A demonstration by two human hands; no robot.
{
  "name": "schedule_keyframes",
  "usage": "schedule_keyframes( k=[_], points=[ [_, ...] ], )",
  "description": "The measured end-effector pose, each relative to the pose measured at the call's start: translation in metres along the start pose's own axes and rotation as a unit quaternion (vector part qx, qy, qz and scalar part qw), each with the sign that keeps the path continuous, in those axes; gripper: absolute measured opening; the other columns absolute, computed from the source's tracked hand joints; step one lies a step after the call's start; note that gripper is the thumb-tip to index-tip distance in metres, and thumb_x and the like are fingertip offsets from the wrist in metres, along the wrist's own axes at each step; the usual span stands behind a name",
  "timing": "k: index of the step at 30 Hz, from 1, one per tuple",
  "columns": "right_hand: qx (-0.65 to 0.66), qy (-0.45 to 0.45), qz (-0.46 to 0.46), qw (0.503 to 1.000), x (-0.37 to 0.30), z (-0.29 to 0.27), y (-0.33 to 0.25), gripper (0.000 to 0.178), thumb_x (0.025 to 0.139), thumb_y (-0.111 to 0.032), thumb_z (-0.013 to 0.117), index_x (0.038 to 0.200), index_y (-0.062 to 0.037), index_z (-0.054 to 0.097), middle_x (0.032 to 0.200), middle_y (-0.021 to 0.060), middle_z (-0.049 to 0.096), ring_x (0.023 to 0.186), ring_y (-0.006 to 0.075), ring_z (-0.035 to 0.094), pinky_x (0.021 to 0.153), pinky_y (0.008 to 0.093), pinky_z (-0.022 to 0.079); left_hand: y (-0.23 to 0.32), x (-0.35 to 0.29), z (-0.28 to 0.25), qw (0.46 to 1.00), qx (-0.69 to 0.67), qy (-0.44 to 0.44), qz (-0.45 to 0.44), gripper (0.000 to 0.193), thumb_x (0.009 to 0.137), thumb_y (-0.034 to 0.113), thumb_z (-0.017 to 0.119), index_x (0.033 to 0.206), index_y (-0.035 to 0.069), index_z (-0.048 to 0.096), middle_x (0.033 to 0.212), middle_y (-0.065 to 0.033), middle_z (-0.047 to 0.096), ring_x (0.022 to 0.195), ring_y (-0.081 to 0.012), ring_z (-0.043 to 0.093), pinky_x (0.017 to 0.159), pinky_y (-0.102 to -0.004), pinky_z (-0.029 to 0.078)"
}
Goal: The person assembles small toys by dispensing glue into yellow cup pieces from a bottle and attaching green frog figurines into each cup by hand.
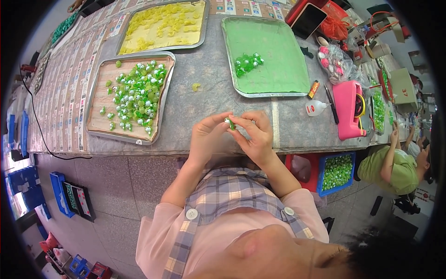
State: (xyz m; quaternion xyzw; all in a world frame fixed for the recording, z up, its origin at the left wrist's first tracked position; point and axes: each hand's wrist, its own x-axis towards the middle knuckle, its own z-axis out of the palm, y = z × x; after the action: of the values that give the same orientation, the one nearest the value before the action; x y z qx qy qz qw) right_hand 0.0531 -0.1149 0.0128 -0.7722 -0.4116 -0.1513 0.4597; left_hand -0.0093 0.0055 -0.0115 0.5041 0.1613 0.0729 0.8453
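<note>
Between my two hands, just above the table's near edge, is a small green figure with white eyes [229, 122]. My left hand [209, 137] pinches it from one side with thumb and forefinger. The fingertips of my right hand [254, 136] close on its other side. Fingers cover part of the piece. To the left, a metal tray [93, 114] holds a heap of similar green figures [139, 95]. Ahead and to the right, a green-lined tray [274, 51] bears a small cluster of green figures [248, 64]. One yellow piece [196, 87] lies on the table between the trays.
A tray of yellow pieces [162, 28] stands at the far left. Right of the green tray are a white squeeze bottle [316, 108], an orange tube [313, 89], a black pen-like tool [332, 104] and a pink holder [346, 111]. A blue crate [337, 174] sits below the table; a person [390, 165] works at right.
</note>
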Motion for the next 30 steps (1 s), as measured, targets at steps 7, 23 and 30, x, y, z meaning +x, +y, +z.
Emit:
schedule_keyframes(
  k=[7,23,30],
  points=[
    [-0.013,-0.018,-0.002,1.0,0.0,0.005,0.001,0.023,0.063,-0.006,0.065,0.085,-0.0066,0.058,0.074,0.005,0.049,0.063,0.0198,0.046,0.053,0.0284,0.038,-0.004,0.002,-0.003,0.999,-0.036,0.0,-0.004,0.019,0.076,0.002,0.052,0.094,0.001,0.057,0.084,-0.0036,0.059,0.074,-0.0081,0.054,0.067,-0.0207,0.043],
    [-0.003,-0.015,-0.01,1.0,0.013,0.023,-0.008,0.023,0.061,-0.005,0.064,0.084,-0.0061,0.057,0.074,0.0054,0.051,0.064,0.0213,0.049,0.052,0.0299,0.04,0.009,0.004,-0.014,0.995,-0.094,0.02,-0.009,0.016,0.077,0.003,0.051,0.092,0.0,0.057,0.083,-0.0037,0.059,0.074,-0.0084,0.054,0.065,-0.0205,0.044],
    [0.088,-0.115,-0.031,0.989,0.055,0.038,0.007,0.021,0.066,-0.005,0.06,0.087,-0.0054,0.057,0.079,0.0078,0.052,0.071,0.0235,0.051,0.06,0.0305,0.041,0.041,0.018,-0.061,0.972,0.152,0.116,0.136,0.019,0.076,0.007,0.055,0.094,0.001,0.057,0.083,-0.003,0.059,0.074,-0.0082,0.053,0.066,-0.0205,0.042]
  ],
)
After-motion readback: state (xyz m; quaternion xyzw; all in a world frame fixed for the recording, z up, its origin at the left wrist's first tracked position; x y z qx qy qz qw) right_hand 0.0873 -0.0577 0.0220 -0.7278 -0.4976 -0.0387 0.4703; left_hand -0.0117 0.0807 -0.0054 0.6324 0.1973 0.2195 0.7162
